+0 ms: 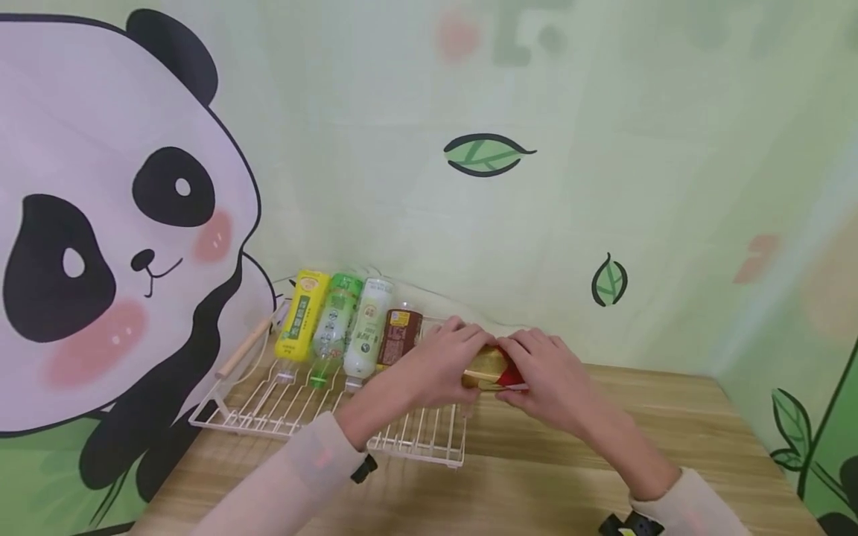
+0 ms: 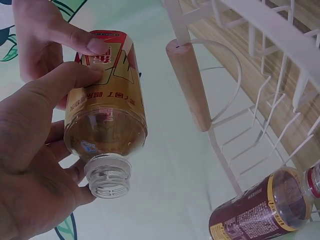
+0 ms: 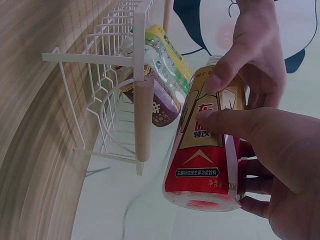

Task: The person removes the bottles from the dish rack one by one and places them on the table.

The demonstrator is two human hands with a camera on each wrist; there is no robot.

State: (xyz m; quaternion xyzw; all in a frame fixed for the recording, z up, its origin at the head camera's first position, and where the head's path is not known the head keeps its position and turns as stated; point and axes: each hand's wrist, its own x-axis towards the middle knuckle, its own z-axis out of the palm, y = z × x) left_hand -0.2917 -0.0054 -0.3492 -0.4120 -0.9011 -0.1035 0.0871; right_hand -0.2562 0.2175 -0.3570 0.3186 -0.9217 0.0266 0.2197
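Red-and-gold Dongpeng drink bottle (image 3: 200,150): two-hand hold by the white wire rack (image 3: 140,40)

Bottle is up in the air at the rack's right end, roughly sideways, uncapped neck (image 2: 107,175) on the rack side, base away from it. Left hand (image 1: 445,365) pinches it, thumb on the gold part of the label, fingers behind. Right hand (image 1: 550,376) pinches from the base side, thumb near mid-label, fingers curled round the back. Thumbs close together.

Handling, as judged: no liquid line visible through the clear shoulder, so probably empty or nearly, hence light. Plastic looks thin; should dent under hard thumbs, unlikely to break. Label looks glossy, may slip a little. Best hold is the labelled body, as now; threaded neck should give a decent secondary pinch, smooth base a poorer one.

Lying in the rack, from its left end rightward: yellow bottle (image 1: 304,313), green-and-clear bottle (image 1: 335,327), white-label bottle (image 1: 369,327), brown-label bottle (image 1: 401,331), necks toward the rack's front. Wood-grain table (image 1: 690,417) under the rack.
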